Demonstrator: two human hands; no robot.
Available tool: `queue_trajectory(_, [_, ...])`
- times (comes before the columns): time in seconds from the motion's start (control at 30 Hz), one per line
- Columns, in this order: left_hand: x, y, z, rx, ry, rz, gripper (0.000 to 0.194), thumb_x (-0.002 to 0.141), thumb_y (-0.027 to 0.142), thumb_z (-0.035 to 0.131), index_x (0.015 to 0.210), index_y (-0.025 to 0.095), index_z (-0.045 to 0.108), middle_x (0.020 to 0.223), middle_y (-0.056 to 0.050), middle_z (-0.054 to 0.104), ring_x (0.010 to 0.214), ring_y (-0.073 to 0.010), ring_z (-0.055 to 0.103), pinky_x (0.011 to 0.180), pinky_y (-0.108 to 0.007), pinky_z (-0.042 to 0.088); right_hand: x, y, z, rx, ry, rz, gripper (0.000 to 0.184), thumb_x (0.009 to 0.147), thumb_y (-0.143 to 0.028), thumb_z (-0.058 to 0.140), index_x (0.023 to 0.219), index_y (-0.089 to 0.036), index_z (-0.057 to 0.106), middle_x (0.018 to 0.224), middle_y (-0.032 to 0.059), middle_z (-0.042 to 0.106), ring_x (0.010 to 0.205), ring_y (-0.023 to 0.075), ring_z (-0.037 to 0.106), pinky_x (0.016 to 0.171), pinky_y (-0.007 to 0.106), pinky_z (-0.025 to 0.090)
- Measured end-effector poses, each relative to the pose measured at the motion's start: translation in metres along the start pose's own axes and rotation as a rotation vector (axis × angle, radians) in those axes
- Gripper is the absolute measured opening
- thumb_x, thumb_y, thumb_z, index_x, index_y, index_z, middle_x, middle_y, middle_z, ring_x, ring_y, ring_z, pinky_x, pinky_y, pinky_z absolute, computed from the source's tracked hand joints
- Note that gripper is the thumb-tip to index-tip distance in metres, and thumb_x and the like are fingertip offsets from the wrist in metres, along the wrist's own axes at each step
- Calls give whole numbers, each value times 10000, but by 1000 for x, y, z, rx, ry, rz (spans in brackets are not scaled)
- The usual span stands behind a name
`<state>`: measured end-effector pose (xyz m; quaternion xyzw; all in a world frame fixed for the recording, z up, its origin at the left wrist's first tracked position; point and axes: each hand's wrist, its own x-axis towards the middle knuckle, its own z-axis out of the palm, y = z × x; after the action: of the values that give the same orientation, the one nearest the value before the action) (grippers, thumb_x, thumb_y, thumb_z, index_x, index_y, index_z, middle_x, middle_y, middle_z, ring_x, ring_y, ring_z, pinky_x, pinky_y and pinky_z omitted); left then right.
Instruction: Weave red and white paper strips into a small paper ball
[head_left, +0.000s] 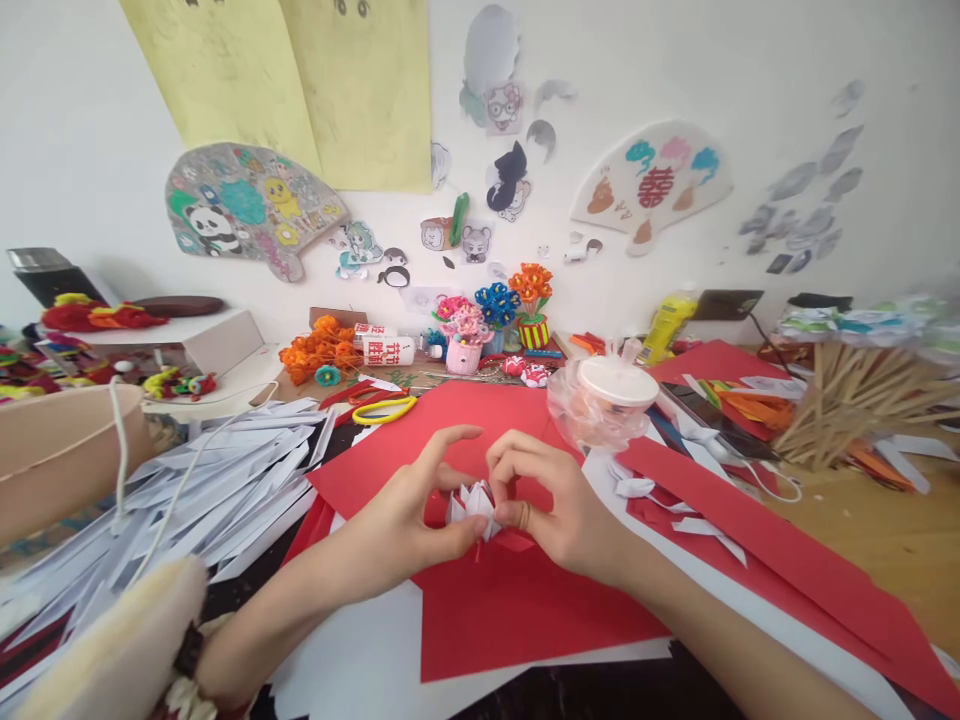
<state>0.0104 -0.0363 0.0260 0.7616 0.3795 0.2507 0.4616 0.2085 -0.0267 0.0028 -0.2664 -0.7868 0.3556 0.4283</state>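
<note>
Between my hands, over the red paper sheets (480, 625), is a small folded white paper piece (472, 510) with pointed tips, like an origami flower; a bit of red shows at its underside. My left hand (420, 500) closes on its left side, with the thumb pressed to the front and the index finger raised and curved. On the right side, my right hand (547, 500) pinches the piece with thumb and fingertips, the other fingers curled. Fingers partly hide its back and right edge. White paper sheets (352, 650) lie under the red ones.
Many white paper strips (240, 490) spread at the left. Yellow-handled scissors (384, 409) lie behind my hands. A lidded plastic cup (604, 395) in a clear bag stands back right. Folded white scraps (709, 530) and wooden sticks (847, 400) are at the right; flower pots (463, 355) line the wall.
</note>
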Motion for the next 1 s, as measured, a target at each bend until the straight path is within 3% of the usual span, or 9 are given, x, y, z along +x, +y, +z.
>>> queue_trajectory(0.13, [0,-2,1,-10,9,-21,604,884,310,564,1385,250,232,1021,-56,708,793,-163,637,614,-258,431,-1,0,1,-6,15,-9,186,867,-156,574,706,-183,484,831,14,481,719,132,485,643,253,422])
queue_trajectory(0.47, [0,2,4,32,3,-5,610,871,219,535,1391,236,216,1015,-54,713,960,-202,624,716,-291,460,-1,1,3,-63,59,-31,171,838,-127,561,698,-185,485,840,24,493,714,138,495,629,257,440])
queue_trajectory(1.0, [-2,5,8,102,13,-16,571,906,212,505,1398,265,219,964,-28,699,915,-188,621,708,-293,455,-2,2,7,-59,123,-5,155,806,-94,551,685,-182,508,817,17,497,700,133,497,630,266,432])
